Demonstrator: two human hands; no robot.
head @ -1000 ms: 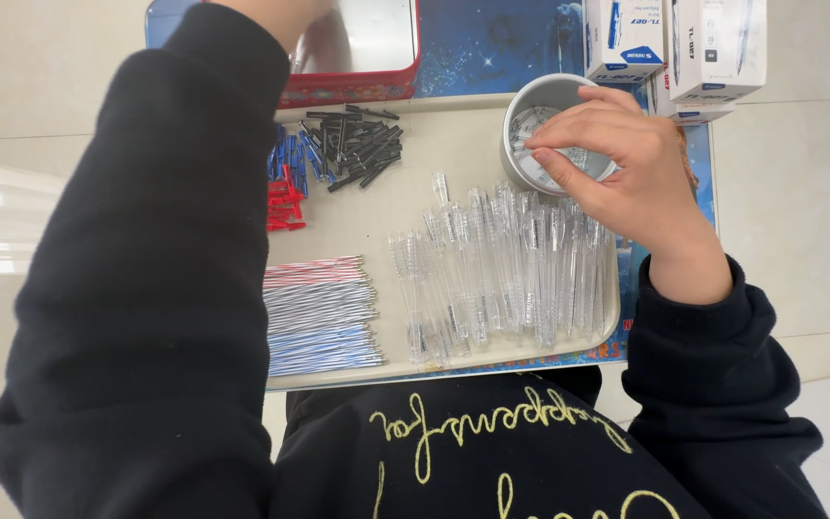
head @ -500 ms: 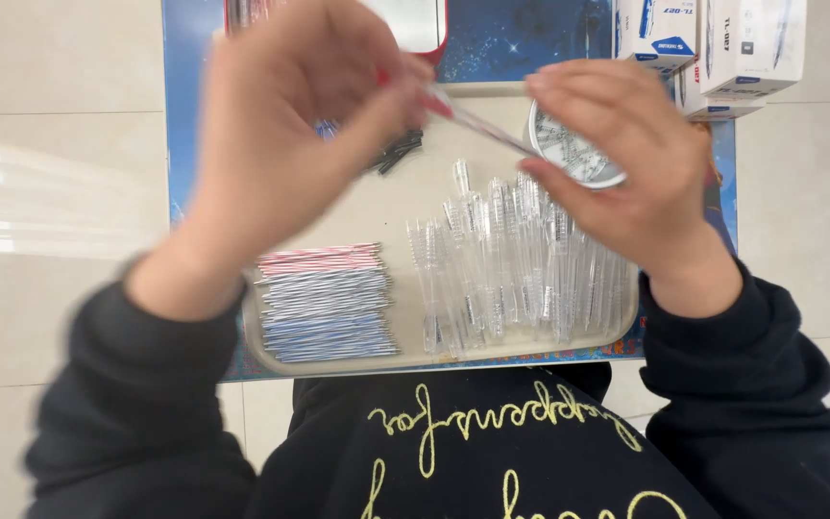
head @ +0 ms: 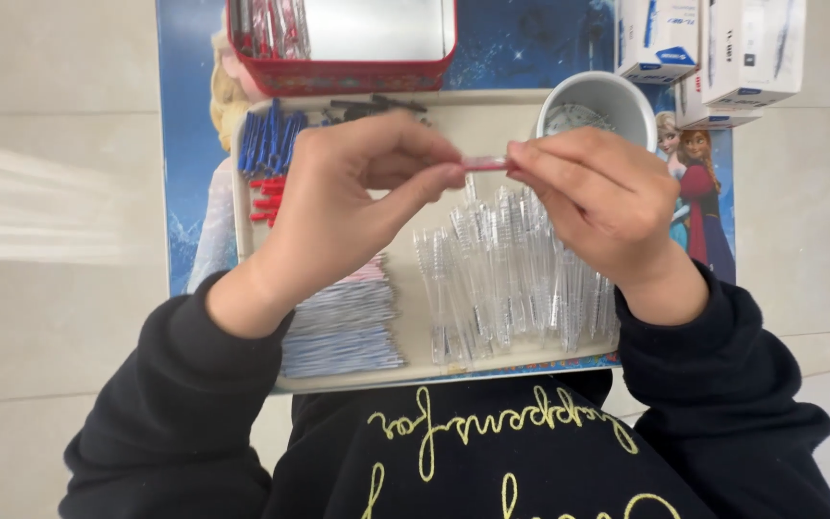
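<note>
Head view shows the left hand (head: pixel 348 207) and right hand (head: pixel 598 197) pinching opposite ends of a thin refill (head: pixel 485 164), lying crosswise above the tray (head: pixel 405 370).

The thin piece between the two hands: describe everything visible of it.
The thin piece is a slim, straight, clear pinkish-red rod, apparently plastic. It lies level above the tray, with the left hand pinching one end and the right hand the other. Only its short middle shows; fingers hide both ends.
</note>
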